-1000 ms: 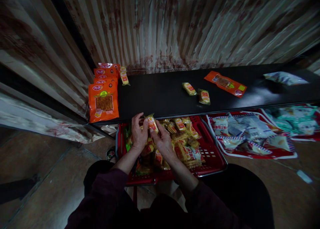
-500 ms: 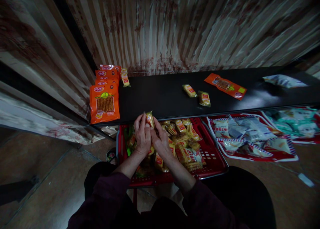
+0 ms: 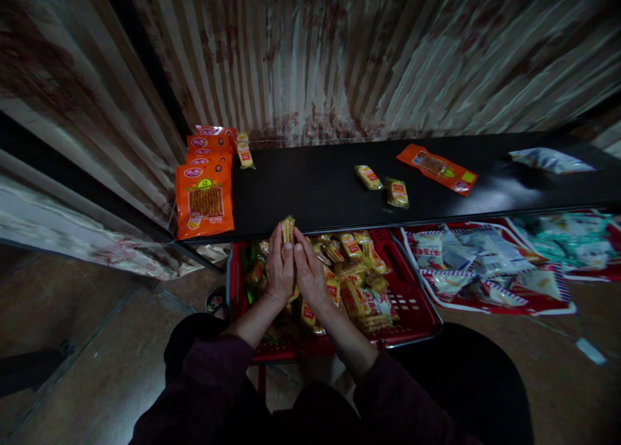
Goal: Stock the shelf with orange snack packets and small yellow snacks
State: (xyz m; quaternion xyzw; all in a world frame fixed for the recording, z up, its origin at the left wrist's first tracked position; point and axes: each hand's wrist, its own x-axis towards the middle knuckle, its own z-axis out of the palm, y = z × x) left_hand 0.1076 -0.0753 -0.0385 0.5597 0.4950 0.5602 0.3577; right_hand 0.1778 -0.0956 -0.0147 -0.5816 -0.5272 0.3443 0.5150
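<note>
Between my two hands is a small clear-wrapped pack of biscuits (image 3: pixel 288 229), stood on edge so its stacked layers show. My left hand (image 3: pixel 280 264) presses on its left side, fingers together. On the other side, my right hand (image 3: pixel 309 270) closes against the pack with its fingers straight and thumb alongside. Both hands are over a red basket (image 3: pixel 416 312) full of similar yellow biscuit packs (image 3: pixel 350 244), just in front of the edge of a black shelf (image 3: pixel 301 189).
Orange snack bags (image 3: pixel 206 199) stand in a row at the shelf's left end, beside an upright biscuit pack (image 3: pixel 245 154). Two biscuit packs (image 3: pixel 398 193), an orange bag (image 3: pixel 439 168) and a pale bag (image 3: pixel 550 160) lie farther right. Another basket (image 3: pixel 533 310) holds white packets.
The biscuit pack has turned between my hands, from its labelled face to its layered edge. My fingers have straightened and lie flatter along its sides.
</note>
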